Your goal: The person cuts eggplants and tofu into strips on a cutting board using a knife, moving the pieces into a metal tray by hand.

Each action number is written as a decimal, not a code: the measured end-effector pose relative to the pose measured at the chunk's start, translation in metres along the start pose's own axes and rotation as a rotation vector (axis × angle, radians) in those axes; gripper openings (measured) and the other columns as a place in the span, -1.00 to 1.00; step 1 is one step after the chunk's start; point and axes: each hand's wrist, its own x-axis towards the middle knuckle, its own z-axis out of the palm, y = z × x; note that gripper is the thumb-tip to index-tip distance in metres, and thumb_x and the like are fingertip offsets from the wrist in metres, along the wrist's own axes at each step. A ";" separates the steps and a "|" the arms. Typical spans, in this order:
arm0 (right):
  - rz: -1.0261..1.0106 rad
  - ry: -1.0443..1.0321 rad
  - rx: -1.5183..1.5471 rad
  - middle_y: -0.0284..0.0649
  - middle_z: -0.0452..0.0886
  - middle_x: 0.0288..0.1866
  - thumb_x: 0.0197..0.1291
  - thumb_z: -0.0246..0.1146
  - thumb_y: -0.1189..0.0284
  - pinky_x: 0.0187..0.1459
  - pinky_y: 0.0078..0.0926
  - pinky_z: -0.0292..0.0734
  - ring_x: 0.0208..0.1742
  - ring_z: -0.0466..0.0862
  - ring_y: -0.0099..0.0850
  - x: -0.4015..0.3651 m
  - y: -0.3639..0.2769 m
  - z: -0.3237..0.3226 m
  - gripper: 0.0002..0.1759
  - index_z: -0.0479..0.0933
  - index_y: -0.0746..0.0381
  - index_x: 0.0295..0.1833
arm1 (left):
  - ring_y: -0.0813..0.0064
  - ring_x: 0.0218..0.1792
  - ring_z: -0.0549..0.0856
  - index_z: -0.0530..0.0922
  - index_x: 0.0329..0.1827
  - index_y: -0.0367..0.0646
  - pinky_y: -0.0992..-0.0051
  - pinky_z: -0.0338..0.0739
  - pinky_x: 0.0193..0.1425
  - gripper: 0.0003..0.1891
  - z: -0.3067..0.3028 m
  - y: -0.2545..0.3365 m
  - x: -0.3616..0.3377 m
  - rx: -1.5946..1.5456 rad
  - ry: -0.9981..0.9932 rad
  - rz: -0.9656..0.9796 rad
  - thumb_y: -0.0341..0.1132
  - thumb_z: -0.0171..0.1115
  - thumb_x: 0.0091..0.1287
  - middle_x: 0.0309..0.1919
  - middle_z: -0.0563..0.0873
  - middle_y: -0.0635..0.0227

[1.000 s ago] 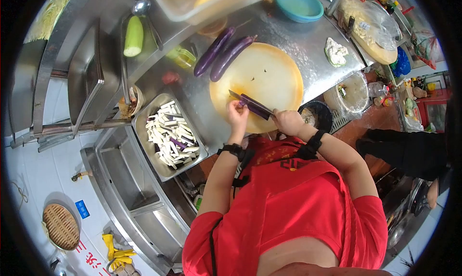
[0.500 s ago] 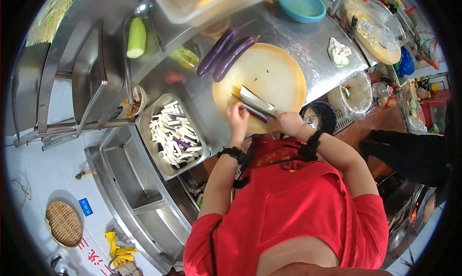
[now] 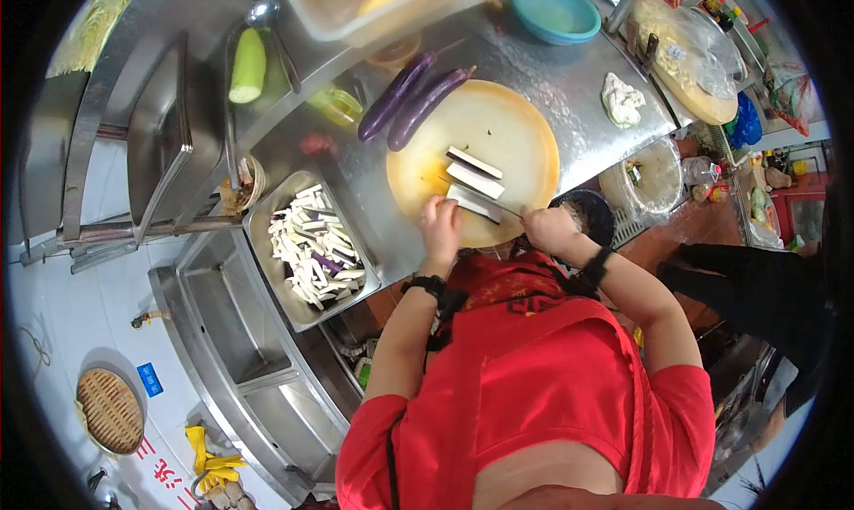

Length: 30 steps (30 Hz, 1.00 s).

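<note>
My right hand [image 3: 551, 230] is closed around the handle of a knife [image 3: 510, 209], whose blade is seen nearly edge-on over the round cutting board [image 3: 534, 136]. With bent fingers, my left hand [image 3: 440, 229] holds the left end of an eggplant piece [image 3: 471, 202] at the board's near edge. Beyond it lie two more long eggplant pieces, a middle one [image 3: 474, 180] and a far one [image 3: 473, 161], pale flesh showing with dark skin along their edges. Two whole purple eggplants, one [image 3: 429, 110] overlapping the board's far left rim and another [image 3: 396, 98] beside it, lie together.
A steel tray [image 3: 372, 283] of cut eggplant strips [image 3: 316, 243] sits left of the board. Behind are a blue bowl [image 3: 558, 16] and a crumpled white cloth [image 3: 623, 99]. A dark bin [image 3: 598, 209] stands at right; a person in dark clothes [image 3: 756, 288] is farther right.
The knife blade has turned from showing its broad side to nearly edge-on. Three eggplant pieces now lie spread apart on the board. Both hands stay near its front edge.
</note>
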 end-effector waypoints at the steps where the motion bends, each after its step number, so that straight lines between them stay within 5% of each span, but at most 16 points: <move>1: -0.015 -0.040 -0.054 -0.05 0.57 -0.61 0.20 0.07 0.27 -0.55 -0.18 0.51 -0.57 0.62 -0.12 0.006 -0.002 0.006 -0.74 0.39 0.27 -0.31 | 0.19 0.05 0.44 0.57 -0.17 -0.07 0.26 0.30 0.15 -0.80 0.001 -0.002 -0.002 -0.001 -0.003 -0.002 -0.34 0.27 0.14 -0.05 0.48 0.27; 9: -0.011 -0.072 -0.062 -0.12 0.63 -0.53 0.07 0.11 0.38 -0.48 -0.26 0.56 -0.49 0.67 -0.18 0.005 -0.006 -0.019 -0.79 0.39 0.25 -0.20 | 0.19 -0.04 0.49 0.57 -0.20 -0.13 0.28 0.35 0.07 -0.84 0.003 -0.004 -0.001 -0.037 0.096 0.002 -0.36 0.27 0.16 -0.13 0.50 0.25; 18: -0.002 -0.096 -0.090 -0.06 0.60 -0.56 0.24 0.02 0.27 -0.47 -0.20 0.54 -0.49 0.65 -0.12 0.029 -0.014 0.012 -0.74 0.40 0.27 -0.22 | 0.15 -0.13 0.54 0.57 -0.26 -0.10 0.27 0.41 -0.04 -0.87 0.005 -0.003 0.001 -0.026 0.162 0.056 -0.37 0.29 0.14 -0.17 0.56 0.26; 20: -0.073 0.057 0.040 -0.02 0.56 -0.62 0.22 0.06 0.24 -0.56 -0.12 0.50 -0.59 0.61 -0.08 0.020 -0.006 0.007 -0.72 0.40 0.27 -0.30 | 0.15 -0.13 0.54 0.57 -0.26 -0.10 0.26 0.41 -0.04 -0.87 0.005 -0.004 0.001 -0.019 0.162 0.056 -0.37 0.29 0.14 -0.18 0.56 0.27; 24: 0.013 -0.156 0.001 -0.05 0.60 -0.55 0.25 0.00 0.27 -0.47 -0.18 0.54 -0.48 0.66 -0.13 0.002 -0.014 -0.025 -0.74 0.40 0.27 -0.19 | 0.19 -0.09 0.51 0.58 -0.25 -0.10 0.27 0.38 0.01 -0.89 0.006 -0.003 0.000 -0.028 0.150 0.044 -0.37 0.25 0.17 -0.16 0.53 0.28; 30: -0.044 -0.106 -0.066 -0.06 0.62 -0.51 0.22 0.03 0.29 -0.45 -0.19 0.55 -0.45 0.67 -0.15 0.028 -0.011 0.013 -0.75 0.40 0.27 -0.19 | 0.20 -0.09 0.52 0.57 -0.25 -0.10 0.27 0.38 0.01 -0.88 0.008 -0.005 -0.001 0.003 0.136 0.033 -0.37 0.26 0.16 -0.16 0.54 0.28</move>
